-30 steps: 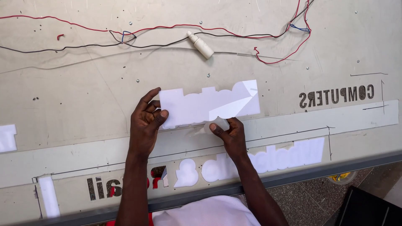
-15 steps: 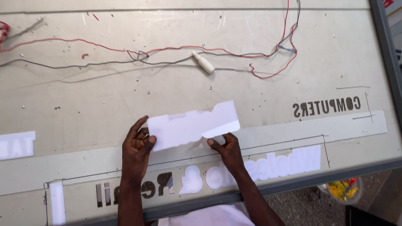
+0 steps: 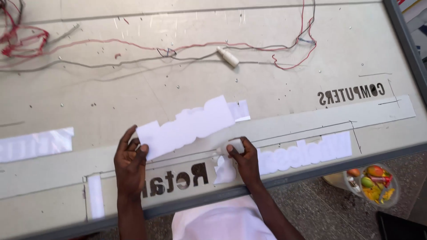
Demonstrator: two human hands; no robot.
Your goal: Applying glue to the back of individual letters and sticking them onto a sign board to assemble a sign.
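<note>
My left hand [image 3: 130,160] grips the left end of a white backing strip [image 3: 187,126] cut along the outline of letters, lifted off a grey panel [image 3: 267,75]. Below the strip, dark cut-out letters [image 3: 178,182] show on the panel. My right hand [image 3: 242,158] pinches a small white piece of the film [image 3: 235,146] at the peel line, just right of the exposed letters. Further right, the white film [image 3: 307,151] still covers the rest of the lettering row.
Red and grey wires [image 3: 187,51] with a small white tube [image 3: 227,56] lie across the far side of the panel. Another white film patch [image 3: 35,144] sits at left. A clear tub of colourful items [image 3: 373,182] stands on the floor at right, beyond the panel's metal edge [image 3: 311,171].
The white strip has been peeled further and lifted away, and several dark letters are now uncovered beneath it. Both hands have shifted lower towards the panel's near edge.
</note>
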